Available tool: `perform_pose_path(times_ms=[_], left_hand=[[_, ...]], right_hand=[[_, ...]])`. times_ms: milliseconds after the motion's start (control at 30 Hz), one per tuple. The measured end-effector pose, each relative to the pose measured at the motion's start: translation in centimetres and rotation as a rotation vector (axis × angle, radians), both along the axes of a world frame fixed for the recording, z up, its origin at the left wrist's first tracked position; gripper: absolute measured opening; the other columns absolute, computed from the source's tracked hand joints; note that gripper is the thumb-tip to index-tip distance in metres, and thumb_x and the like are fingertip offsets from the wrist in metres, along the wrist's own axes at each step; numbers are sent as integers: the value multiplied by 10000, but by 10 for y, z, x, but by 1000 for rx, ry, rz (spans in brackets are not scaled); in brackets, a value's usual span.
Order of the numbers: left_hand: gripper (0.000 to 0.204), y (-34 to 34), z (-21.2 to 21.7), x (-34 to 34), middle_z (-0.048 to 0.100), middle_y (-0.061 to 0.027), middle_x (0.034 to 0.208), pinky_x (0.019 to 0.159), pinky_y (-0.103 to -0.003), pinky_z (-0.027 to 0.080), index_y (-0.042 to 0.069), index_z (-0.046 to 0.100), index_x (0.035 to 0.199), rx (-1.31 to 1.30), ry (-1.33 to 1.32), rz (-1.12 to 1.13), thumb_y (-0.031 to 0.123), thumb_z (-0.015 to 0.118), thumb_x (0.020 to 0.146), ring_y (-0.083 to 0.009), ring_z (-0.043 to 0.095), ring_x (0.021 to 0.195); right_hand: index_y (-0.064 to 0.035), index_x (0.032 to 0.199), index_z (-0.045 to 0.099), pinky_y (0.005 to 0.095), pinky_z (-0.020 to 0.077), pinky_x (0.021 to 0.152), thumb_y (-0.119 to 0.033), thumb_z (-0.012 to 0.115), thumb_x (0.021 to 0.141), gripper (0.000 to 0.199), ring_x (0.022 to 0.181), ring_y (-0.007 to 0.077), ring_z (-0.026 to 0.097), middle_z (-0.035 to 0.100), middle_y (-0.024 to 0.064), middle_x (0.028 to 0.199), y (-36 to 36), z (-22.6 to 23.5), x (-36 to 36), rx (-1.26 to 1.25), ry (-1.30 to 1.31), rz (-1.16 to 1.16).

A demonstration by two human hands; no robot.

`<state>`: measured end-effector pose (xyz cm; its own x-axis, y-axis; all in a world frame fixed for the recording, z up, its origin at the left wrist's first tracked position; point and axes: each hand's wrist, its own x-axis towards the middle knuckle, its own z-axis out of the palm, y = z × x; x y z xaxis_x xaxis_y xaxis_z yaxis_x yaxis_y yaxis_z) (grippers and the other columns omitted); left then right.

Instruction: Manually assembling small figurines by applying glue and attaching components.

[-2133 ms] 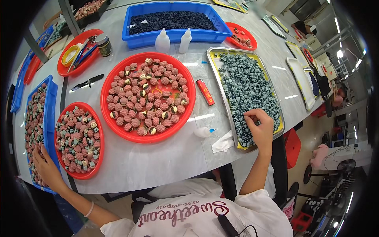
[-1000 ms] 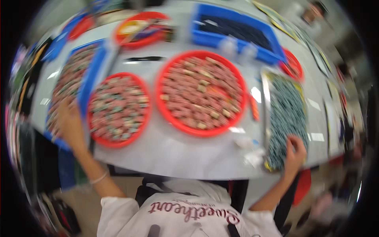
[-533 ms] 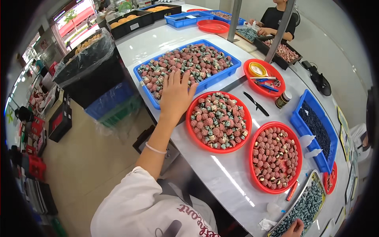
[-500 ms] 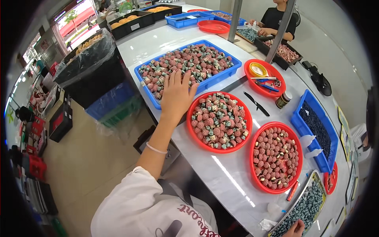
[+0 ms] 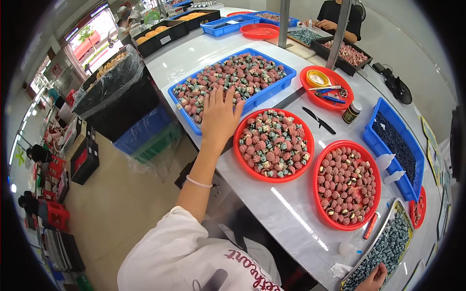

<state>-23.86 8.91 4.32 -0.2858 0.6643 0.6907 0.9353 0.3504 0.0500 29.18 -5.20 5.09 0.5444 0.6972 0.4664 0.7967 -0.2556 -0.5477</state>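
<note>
Head view: left hand (image 5: 218,116) over the near side of a big blue tray (image 5: 272,91), palm down, fingers apart, thumb out, nothing seen in the grip; fingertips on or just over the bumpy pink pieces (image 5: 245,72), cannot tell which. Right hand (image 5: 374,279) low down at the bottom edge of view, by the metal tray (image 5: 399,203) of blue-green bits (image 5: 388,247), fingers and thumb close together; cannot tell about any bit pinched there. By the look of things, partway along: in the big blue tray, lots of pink pieces with blue-green bits mixed in, maybe done; in the near red plate (image 5: 236,151), more of the same mix. In the next red plate (image 5: 317,191), pink pieces with dark and cream parts, no blue-green bits to be seen, so maybe left to do. Also plenty of blue-green bits left on the metal tray. All around, more things: a black knife (image 5: 318,120), a dark jar (image 5: 352,112) and a red plate of tools (image 5: 305,86) farther back; a blue bin (image 5: 377,143) of dark bits (image 5: 395,145) to the right, with two white squeeze bottles (image 5: 385,161) beside it; a red stick (image 5: 371,226) just beside the metal tray; a white tissue (image 5: 341,270) near the table edge. In the way, between the two hands: both full red plates.
</note>
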Motion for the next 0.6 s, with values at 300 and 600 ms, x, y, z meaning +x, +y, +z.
perform_pose_path(times_ms=[300,600], left_hand=[[456,-1,1,0,499,-198,1220,1028,-465,310,47,504,1219,-13,-13,-9,374,482,903,-340,433,1191],[372,4,-2,2,540,-187,1177,962,-439,367,47,557,1146,36,51,-47,315,509,894,-348,482,1122]], right_hand=[[29,937,669,340,502,752,-68,642,802,168,836,266,626,657,168,909,3,-6,4,-44,-37,19],[23,930,590,269,462,677,-40,575,847,105,738,152,562,596,84,827,-2,-40,43,80,137,133]])
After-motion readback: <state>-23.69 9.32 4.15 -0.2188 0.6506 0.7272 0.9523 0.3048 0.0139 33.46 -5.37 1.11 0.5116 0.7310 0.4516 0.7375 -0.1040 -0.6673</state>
